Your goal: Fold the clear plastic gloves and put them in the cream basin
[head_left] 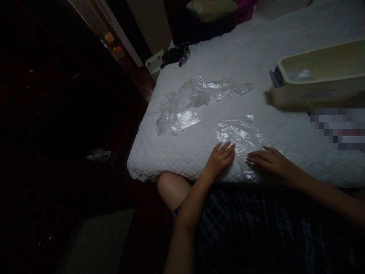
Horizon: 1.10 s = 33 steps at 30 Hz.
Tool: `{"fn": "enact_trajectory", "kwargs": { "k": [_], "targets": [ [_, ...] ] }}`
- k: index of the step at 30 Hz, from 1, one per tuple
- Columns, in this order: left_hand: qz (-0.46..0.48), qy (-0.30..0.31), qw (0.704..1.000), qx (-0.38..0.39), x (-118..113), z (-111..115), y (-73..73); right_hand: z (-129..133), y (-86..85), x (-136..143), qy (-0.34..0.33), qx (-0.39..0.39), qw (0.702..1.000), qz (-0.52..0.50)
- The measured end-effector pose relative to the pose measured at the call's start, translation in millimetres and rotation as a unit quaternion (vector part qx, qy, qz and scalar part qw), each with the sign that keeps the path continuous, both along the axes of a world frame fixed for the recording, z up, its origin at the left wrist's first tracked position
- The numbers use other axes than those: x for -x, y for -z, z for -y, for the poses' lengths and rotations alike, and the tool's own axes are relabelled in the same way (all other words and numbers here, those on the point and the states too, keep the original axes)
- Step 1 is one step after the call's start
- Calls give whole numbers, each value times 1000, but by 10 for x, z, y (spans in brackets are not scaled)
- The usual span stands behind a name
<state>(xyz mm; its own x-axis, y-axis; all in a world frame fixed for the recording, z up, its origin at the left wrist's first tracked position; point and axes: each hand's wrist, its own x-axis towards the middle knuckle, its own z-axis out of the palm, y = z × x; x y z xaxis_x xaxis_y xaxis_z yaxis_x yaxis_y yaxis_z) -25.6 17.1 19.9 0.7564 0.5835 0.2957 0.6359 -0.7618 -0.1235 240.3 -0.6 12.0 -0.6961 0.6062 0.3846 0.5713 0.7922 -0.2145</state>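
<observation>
Clear plastic bag (242,131) lies wrinkled by bed's (165,161) near edge. Left hand (222,158) at bag's left side, fingers extended, slightly apart; right hand (269,161) opposite, fingers outstretched, nothing visibly gripped (firm contact hard to tell). Smoothing, seemingly: best anchor lightly with left, sweep right outward, palm flat, film unsnagged.

The right frame edge is cropping the bin (293,95) on the bed (176,154). A pixelated patch (342,127) is masking part of the bed's right side. The left hand (221,158) and right hand (270,161) are partly covering the film (242,133). Darkness is obscuring the black item (172,56) at the bed's far left corner.
</observation>
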Motion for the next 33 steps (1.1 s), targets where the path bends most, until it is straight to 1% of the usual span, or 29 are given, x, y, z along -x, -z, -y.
{"fn": "enact_trajectory", "kwargs": {
  "k": [3,5,8,13,15,19,21,23,28,33],
  "targets": [
    [-4,26,1000,10,-43,1,10,21,30,36,-10,-20,1000,10],
    [-9,30,999,25,-62,3,14,10,27,63,-18,-28,999,4],
    [-7,30,999,36,-71,6,14,-9,-9,94,-35,-29,999,-2],
    [7,36,999,25,-69,5,28,29,-73,116,-53,-29,998,9],
    [12,37,999,21,-68,3,46,49,-58,113,-54,-33,998,11],
    [2,39,999,26,-67,1,73,50,38,82,-49,-30,998,7],
    [-1,38,999,29,-68,0,72,37,75,68,-43,-27,999,-3],
    [0,40,999,30,-72,-1,63,25,78,68,-40,-24,999,-9],
    [8,39,999,26,-78,1,37,14,-54,136,-21,15,999,-32],
    [1,36,999,26,-73,8,44,-12,-174,192,-17,63,996,-68]
  ]
}}
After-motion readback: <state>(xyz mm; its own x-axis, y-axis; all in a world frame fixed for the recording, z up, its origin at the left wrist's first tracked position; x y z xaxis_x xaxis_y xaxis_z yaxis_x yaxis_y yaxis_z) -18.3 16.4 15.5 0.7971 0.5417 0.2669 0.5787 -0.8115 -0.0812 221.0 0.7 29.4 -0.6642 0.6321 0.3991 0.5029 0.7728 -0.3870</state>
